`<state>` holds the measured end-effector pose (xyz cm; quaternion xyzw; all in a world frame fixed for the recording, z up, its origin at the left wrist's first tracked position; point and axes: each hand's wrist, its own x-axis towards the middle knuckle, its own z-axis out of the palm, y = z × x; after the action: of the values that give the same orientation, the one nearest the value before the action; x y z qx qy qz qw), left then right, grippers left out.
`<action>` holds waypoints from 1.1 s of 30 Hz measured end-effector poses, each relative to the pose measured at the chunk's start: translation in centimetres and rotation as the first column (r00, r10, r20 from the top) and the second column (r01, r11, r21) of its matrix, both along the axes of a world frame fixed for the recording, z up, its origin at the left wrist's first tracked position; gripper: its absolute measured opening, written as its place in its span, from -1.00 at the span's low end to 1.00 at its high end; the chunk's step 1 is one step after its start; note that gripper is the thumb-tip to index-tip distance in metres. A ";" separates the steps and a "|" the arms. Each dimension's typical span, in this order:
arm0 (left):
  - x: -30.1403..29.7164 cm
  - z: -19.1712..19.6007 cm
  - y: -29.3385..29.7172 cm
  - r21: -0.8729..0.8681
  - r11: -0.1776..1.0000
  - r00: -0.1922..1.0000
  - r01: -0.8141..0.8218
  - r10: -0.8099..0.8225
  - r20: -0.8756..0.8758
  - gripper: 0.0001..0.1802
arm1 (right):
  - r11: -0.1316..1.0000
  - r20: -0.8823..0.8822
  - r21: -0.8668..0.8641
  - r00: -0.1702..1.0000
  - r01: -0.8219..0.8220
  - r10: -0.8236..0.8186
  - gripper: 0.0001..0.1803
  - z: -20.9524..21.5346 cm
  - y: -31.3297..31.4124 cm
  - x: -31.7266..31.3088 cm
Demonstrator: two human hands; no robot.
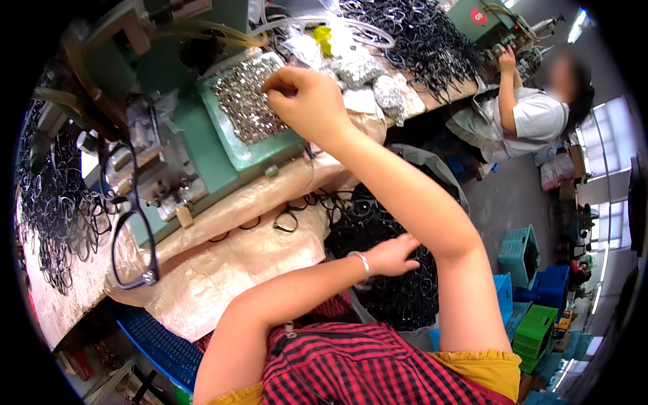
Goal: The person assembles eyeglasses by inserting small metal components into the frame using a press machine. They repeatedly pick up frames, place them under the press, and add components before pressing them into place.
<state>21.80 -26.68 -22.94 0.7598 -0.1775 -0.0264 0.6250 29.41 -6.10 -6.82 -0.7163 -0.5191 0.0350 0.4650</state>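
Observation:
Over a light green tray (246, 160) heaped with small shiny metal pieces (246, 101), my right hand (307, 101) is closed, thumb against the curled fingers. Whatever those fingertips hold, if anything, is hidden. My left hand (393, 256), with a bracelet at the wrist, reaches across below my right forearm. Its fingers are stretched out above a large pale sack full of black eyeglass frames (391, 293), and nothing shows in it. A black eyeglass frame (135, 246) hangs at the fixture of the green machine (202, 158), apart from both hands.
Plastic bags of metal pieces (358, 69) lie beyond the tray, near a pile of black frames (418, 40). More frames (57, 216) cover the table's left side. A co-worker (533, 111) works at another machine. Crates (536, 331) stand at the right; a blue basket (158, 347) sits below.

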 end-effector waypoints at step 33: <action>-35.5 17.3 41.7 -0.549 -0.171 0.040 -0.818 0.936 -0.350 -0.70 | 0.932 -0.539 0.273 0.765 -0.239 0.354 -0.43 7.9 2.5 -14.7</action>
<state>-13.65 15.03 -5.68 0.3991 0.3452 0.5391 0.6564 14.68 -3.64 1.10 -0.5326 -0.4606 0.2755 0.6544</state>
